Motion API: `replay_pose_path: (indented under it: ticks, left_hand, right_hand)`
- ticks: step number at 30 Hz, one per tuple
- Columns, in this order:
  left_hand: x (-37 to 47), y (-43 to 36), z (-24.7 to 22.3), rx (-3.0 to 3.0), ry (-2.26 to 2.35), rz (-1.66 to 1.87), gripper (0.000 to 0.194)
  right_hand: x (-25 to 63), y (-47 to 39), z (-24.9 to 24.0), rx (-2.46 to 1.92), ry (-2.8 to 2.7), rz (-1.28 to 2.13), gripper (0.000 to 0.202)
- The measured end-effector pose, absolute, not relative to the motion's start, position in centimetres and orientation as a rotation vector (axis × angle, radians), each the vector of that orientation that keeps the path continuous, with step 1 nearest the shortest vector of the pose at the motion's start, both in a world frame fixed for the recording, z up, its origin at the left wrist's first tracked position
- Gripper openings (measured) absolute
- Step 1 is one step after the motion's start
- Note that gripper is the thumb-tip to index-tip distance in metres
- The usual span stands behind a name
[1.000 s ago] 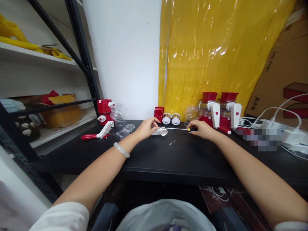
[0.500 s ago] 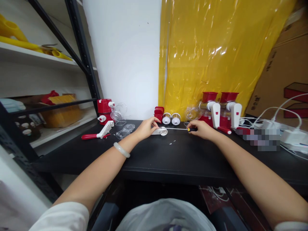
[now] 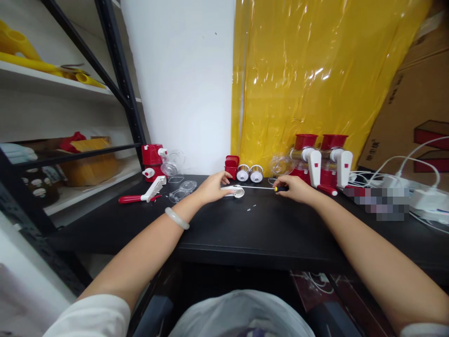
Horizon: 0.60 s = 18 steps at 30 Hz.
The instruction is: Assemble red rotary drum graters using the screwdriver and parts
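My left hand [image 3: 213, 188] is closed around a white plastic crank arm [image 3: 239, 192], whose round hollow end sticks out to the right of the thumb. Fingers of my right hand [image 3: 295, 188] grip the black and yellow handle of a screwdriver [image 3: 281, 189]. Its thin shaft lies level, running left across to my left hand; the tip is hidden by the fingers. Small whitish scraps [image 3: 249, 209] lie on the black table [image 3: 231, 234] just below. Behind the hands sit a red hopper part [image 3: 231, 167] and two metal drums with white ends [image 3: 256, 174].
On the left stand a red grater body [image 3: 151, 161], a white crank with a red handle [image 3: 135, 199] and clear plastic parts [image 3: 183, 191]. Two assembled red and white rotary graters [image 3: 335, 159] stand right, near white cables and a power strip [image 3: 426, 199]. Black-framed shelving [image 3: 119, 56] borders the left.
The screwdriver has shifted very slightly to the right. My left thumb has moved a little on the white crank arm; both arms stay almost where they were.
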State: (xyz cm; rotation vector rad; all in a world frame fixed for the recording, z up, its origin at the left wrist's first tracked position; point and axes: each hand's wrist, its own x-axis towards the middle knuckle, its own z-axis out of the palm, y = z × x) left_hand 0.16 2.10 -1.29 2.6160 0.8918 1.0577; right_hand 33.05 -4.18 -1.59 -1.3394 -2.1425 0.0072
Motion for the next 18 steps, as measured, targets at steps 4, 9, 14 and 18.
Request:
replay_pose_path:
  ticks: [4,9,14,18]
  left_hand:
    - [-0.1,2.7,-1.8,2.698,1.073,0.874,0.054]
    - [0.1,3.1,-2.4,2.808,1.159,0.682,0.039]
    - [0.1,3.5,-2.1,2.795,1.158,0.885,0.026]
    - [-0.2,3.9,-1.6,2.501,1.265,1.323,0.024]
  right_hand:
    - [33.6,-3.9,-1.7,-1.352,-2.130,0.010,0.016]
    - [33.9,-3.9,-1.7,-1.333,-2.096,-0.008,0.016]
    - [33.7,-4.3,-1.4,-1.308,-2.011,0.044,0.019]
    - [33.3,-4.7,-1.0,-1.278,-1.958,0.077,0.023]
